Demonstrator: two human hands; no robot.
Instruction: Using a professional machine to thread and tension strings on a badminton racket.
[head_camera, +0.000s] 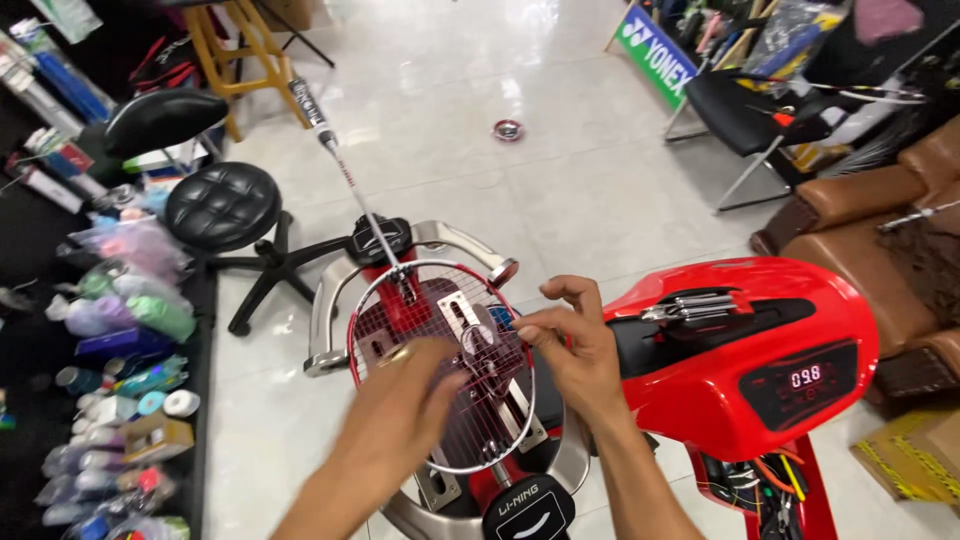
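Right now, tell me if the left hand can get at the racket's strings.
Probably yes: the left hand hovers right over the racket strings, which lie face up on the stringing machine; nothing sits between them, and the right hand works alongside.

— What holds your racket (440, 360)?
— The stringing machine's cradle (330, 320), clamping its frame flat.
— And beneath you?
— Pale tiled floor (560, 190), bearing a black stool (222, 205), a folding chair (745, 115), a small round dish (508, 129).

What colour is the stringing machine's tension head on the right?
Glossy red tension head with a black display panel, seen in the head view.
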